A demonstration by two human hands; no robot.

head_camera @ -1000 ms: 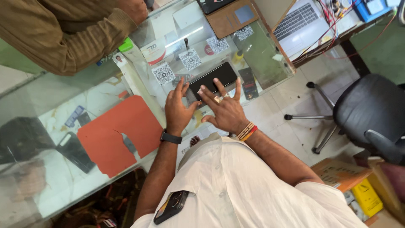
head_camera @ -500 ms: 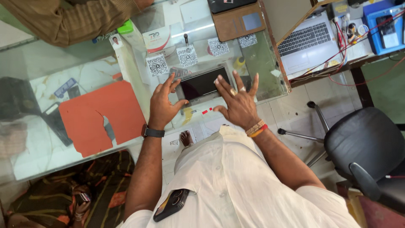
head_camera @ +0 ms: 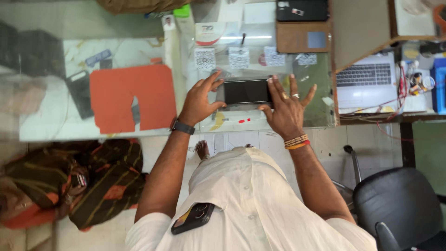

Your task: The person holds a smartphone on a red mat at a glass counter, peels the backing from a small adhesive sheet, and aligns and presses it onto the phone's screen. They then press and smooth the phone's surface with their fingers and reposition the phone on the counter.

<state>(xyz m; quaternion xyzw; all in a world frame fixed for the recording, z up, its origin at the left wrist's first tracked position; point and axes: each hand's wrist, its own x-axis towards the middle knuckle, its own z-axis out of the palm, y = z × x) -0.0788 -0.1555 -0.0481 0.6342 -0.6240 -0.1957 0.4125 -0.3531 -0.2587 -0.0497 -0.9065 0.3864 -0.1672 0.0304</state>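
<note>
On the glass counter (head_camera: 139,132), near its front edge, a black phone (head_camera: 247,91) lies flat with its dark screen up, long side running left to right. The left hand (head_camera: 200,100) rests at the phone's left end, thumb against the lower corner and the spread fingers curled over the upper corner, so the hand is open and only steadying the edge, not closed round anything. The right hand (head_camera: 287,109) does the same at the right end: palm down, fingers fanned, the fingertips on the phone's right edge and the thumb near its lower corner. That hand wears rings, and bead bangles (head_camera: 297,142) sit on the wrist; a dark watch (head_camera: 182,127) is on the left wrist.

Just beyond the phone, small square printed cards (head_camera: 239,57) lie in a row under the glass. To the left, an orange sheet (head_camera: 132,97) with a notch cut in its lower edge lies flat. To the right, a laptop (head_camera: 367,86) sits open on a lower desk amid cables. A second phone (head_camera: 193,218) sticks out of the white shirt's chest pocket. A black office chair (head_camera: 399,204) stands at lower right, and a striped brown bag (head_camera: 74,181) lies on the floor at left
</note>
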